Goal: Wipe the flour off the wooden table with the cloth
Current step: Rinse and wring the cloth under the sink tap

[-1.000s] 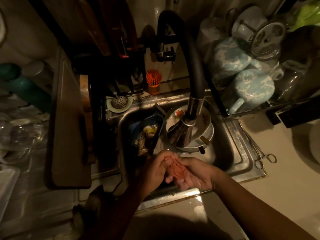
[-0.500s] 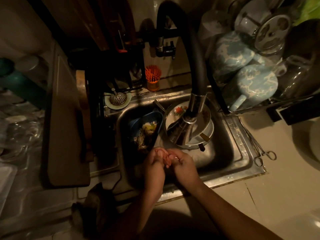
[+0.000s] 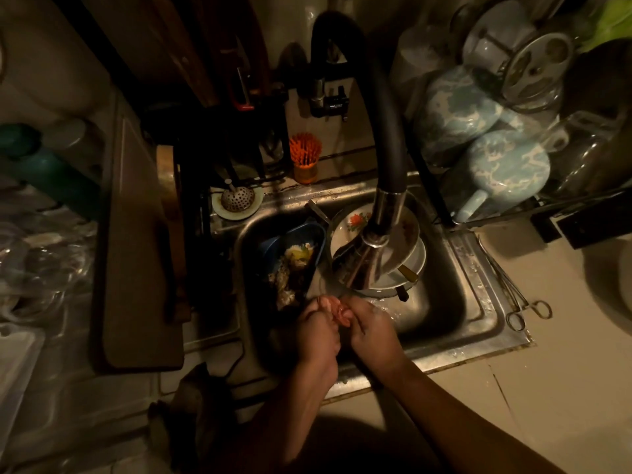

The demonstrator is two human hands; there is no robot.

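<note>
A dim kitchen, where a stainless-steel sink [image 3: 478, 302] is sunk into a pale tiled worktop [image 3: 564, 371]; over the basin, a person's left hand [image 3: 318, 333] and right hand [image 3: 371, 331] meet just below the chrome head of a tap [image 3: 372, 254] with a black, matt, arching hose; the fingers [image 3: 328, 307] of both hands are curled together and clamped on a small pinkish cloth [image 3: 337, 313], bunched into a soft wad; only a sliver shows, running crosswise from one hand to the other, and its true long axis cannot be told; water glistens on the steel beside the right hand; behind the hands lie a round floral plate [image 3: 355, 220] atop stacked white dishes and a blue bowl [image 3: 290, 241] of food scraps; metal forceps [image 3: 513, 295] rest along the sink's right rim; an orange bristle brush [image 3: 305, 155] stands upright in a cup by the wall; mottled blue-and-white enamel mugs [image 3: 506, 172] sit in a rack at right; a flat wooden board [image 3: 136, 251] lies left of the sink, and a dark, crumpled piece of fabric [image 3: 191, 405] sits near its front corner.
</note>
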